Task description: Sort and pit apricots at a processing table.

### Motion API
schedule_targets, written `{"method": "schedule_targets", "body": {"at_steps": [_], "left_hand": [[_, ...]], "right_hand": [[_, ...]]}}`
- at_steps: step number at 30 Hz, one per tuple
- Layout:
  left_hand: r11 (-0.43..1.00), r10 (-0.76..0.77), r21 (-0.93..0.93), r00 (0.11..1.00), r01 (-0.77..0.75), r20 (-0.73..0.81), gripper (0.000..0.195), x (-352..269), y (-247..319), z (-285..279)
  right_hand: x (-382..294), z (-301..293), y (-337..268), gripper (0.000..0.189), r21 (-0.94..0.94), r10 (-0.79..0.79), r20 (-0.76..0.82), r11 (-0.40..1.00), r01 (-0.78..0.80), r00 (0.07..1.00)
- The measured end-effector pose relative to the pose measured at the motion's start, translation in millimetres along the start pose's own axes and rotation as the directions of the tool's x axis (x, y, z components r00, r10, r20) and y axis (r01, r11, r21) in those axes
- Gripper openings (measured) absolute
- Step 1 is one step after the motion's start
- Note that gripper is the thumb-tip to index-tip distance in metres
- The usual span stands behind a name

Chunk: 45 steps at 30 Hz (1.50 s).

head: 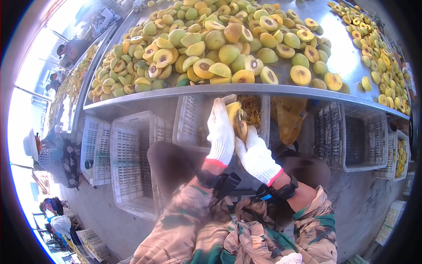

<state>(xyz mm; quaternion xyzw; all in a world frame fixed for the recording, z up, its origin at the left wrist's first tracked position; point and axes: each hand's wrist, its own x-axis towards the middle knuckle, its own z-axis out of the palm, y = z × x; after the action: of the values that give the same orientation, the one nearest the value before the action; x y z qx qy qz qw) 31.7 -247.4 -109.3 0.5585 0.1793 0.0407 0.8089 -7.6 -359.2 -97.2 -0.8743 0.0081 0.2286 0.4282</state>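
Observation:
In front of the steel table's edge, my left hand [221, 133], in a white knitted glove, holds a yellow peach half [232, 111] against its palm and fingers. My right hand [257, 155], gloved the same way, grips a small hand tool [242, 129] with a brown handle. The tool's working end meets the fruit's cut side; its exact shape is hard to make out. Below both hands stands a plastic crate [188, 115] with brown pits and scraps [250, 109] inside.
Halved peaches [214, 39] are heaped on the steel table [230, 87], with another row [379, 59] at right. Slatted crates stand left [132, 165] and right [366, 142] on the concrete floor. A yellow-brown sack-like item [288, 115] hangs below the table. Another person [54, 155] works at left.

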Motion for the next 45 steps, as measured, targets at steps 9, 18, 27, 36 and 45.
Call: {"method": "schedule_targets", "body": {"at_steps": [9,18,27,36,45], "left_hand": [[0.972,0.000,0.236,1.000,0.001,-0.003,0.048,4.8,2.9,-7.4],[0.995,-0.033,0.096,0.999,0.034,-0.015,0.048,3.8,5.0,-12.4],[0.860,0.219,0.481,0.974,-0.168,-0.050,0.044,-0.4,-5.4,-2.9],[0.759,0.303,0.598,0.953,-0.258,0.027,0.041,-2.9,-7.4,-6.7],[0.897,-0.043,0.441,0.997,0.013,0.059,0.053,14.4,-7.7,-32.4]], "right_hand": [[7.3,10.7,14.1,0.032,0.278,-0.023,0.081,0.961,0.000,0.996],[12.0,6.1,23.2,0.045,0.262,-0.013,0.260,0.963,-0.058,0.965],[9.1,1.2,13.9,0.046,0.243,-0.012,0.225,0.969,-0.044,0.974],[11.8,5.3,9.9,0.024,0.285,-0.049,0.159,0.958,0.002,0.986],[17.5,4.6,15.6,0.043,0.042,-0.001,0.116,0.999,-0.004,0.993]]}}
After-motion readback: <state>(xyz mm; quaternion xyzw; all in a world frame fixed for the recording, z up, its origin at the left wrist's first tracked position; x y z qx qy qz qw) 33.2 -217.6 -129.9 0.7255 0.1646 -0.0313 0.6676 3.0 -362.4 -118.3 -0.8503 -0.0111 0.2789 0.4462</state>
